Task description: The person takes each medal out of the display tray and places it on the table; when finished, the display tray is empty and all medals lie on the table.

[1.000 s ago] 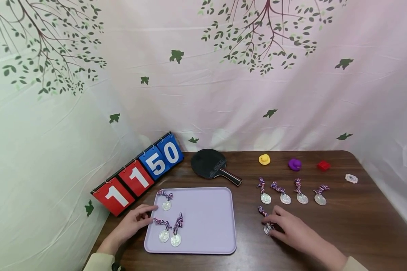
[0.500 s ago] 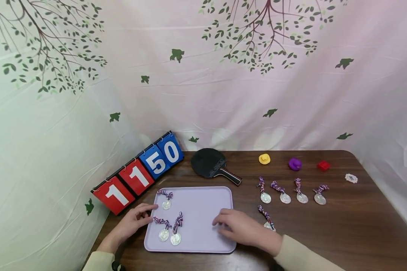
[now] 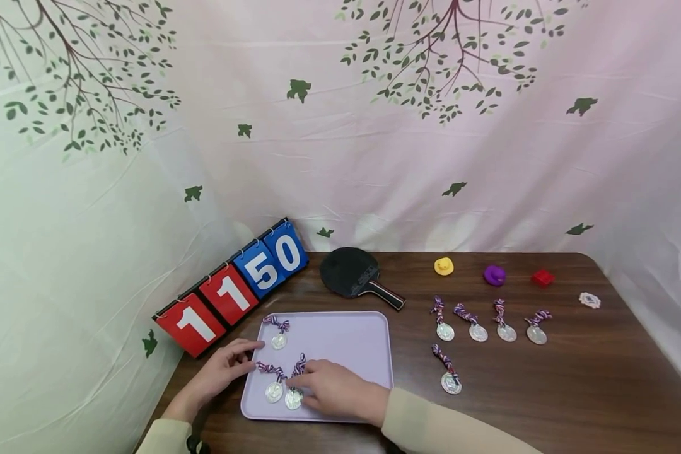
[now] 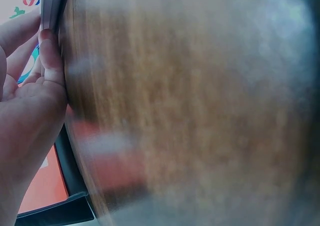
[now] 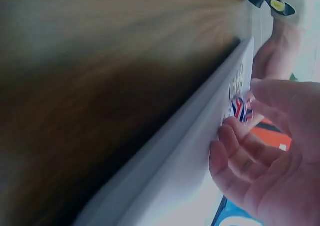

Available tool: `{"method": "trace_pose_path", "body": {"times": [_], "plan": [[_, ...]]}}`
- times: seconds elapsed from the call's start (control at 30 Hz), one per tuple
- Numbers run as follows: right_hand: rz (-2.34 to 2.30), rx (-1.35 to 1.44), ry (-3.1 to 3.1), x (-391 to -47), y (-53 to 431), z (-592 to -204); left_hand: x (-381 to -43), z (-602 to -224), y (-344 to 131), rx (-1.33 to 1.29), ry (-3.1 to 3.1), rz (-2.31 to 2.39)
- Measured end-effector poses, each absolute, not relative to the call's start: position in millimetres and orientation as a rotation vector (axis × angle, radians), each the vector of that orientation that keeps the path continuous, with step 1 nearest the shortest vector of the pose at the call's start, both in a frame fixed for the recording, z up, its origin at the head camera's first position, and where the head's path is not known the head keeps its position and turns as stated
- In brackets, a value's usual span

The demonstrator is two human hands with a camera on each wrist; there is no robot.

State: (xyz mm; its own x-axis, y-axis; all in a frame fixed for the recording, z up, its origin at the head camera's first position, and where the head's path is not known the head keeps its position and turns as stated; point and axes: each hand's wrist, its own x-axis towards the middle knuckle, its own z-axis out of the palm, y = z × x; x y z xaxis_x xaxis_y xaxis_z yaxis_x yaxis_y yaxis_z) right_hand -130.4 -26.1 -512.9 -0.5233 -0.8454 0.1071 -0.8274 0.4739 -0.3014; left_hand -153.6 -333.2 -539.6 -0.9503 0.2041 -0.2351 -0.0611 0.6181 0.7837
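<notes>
A lilac tray point(image 3: 352, 347) lies on the table with three silver medals on striped ribbons at its left side. My right hand point(image 3: 337, 389) reaches over the tray, its thumb and fingertips on either side of the nearer right medal point(image 3: 292, 399), which still lies flat. In the right wrist view its ribbon point(image 5: 239, 108) shows between my thumb and fingers. Beside it lie a second medal point(image 3: 273, 392) and, farther back, a third medal point(image 3: 279, 341). My left hand point(image 3: 220, 375) touches the tray's left rim with index finger and thumb; the left wrist view shows the thumb point(image 4: 50, 56) against the edge.
Right of the tray, several medals form a row, with one medal point(image 3: 451, 383) in front. Behind are a table tennis bat point(image 3: 349, 272), yellow duck point(image 3: 444, 267), purple duck point(image 3: 494, 275), red block point(image 3: 542, 277) and white chip point(image 3: 589, 300). A flip scoreboard point(image 3: 229, 293) leans back left.
My right hand has let go of the medal in front of the row and moved left across the tray to a medal there. My left hand stays at the rim.
</notes>
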Motion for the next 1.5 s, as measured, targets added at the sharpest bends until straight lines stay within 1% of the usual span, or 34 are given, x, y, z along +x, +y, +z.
{"method": "trace_pose_path", "body": {"times": [0.23, 0.5, 0.8, 1.03, 1.23, 1.5], "plan": [[-0.376, -1.416, 2.763, -123.2, -47.4, -518.5, -153.5, -539.1, -331.8, 0.097, 2.548, 1.234], [-0.396, -1.395, 2.847, -119.0, -51.5, -521.2, -152.1, -538.1, -331.9, 0.096, 2.517, 1.288], [-0.574, -1.449, 2.776, -119.3, -49.9, -521.2, -153.5, -540.5, -331.9, 0.084, 2.518, 1.288], [-0.827, -1.409, 2.58, -123.0, -45.9, -521.5, -150.9, -540.8, -332.8, 0.087, 2.514, 1.299], [-0.994, -1.383, 2.351, -129.3, -25.7, -518.4, -149.9, -541.2, -333.1, 0.092, 2.518, 1.297], [-1.276, -1.33, 2.226, -135.4, 33.1, -516.2, -152.0, -540.9, -330.1, 0.052, 2.513, 1.301]]}}
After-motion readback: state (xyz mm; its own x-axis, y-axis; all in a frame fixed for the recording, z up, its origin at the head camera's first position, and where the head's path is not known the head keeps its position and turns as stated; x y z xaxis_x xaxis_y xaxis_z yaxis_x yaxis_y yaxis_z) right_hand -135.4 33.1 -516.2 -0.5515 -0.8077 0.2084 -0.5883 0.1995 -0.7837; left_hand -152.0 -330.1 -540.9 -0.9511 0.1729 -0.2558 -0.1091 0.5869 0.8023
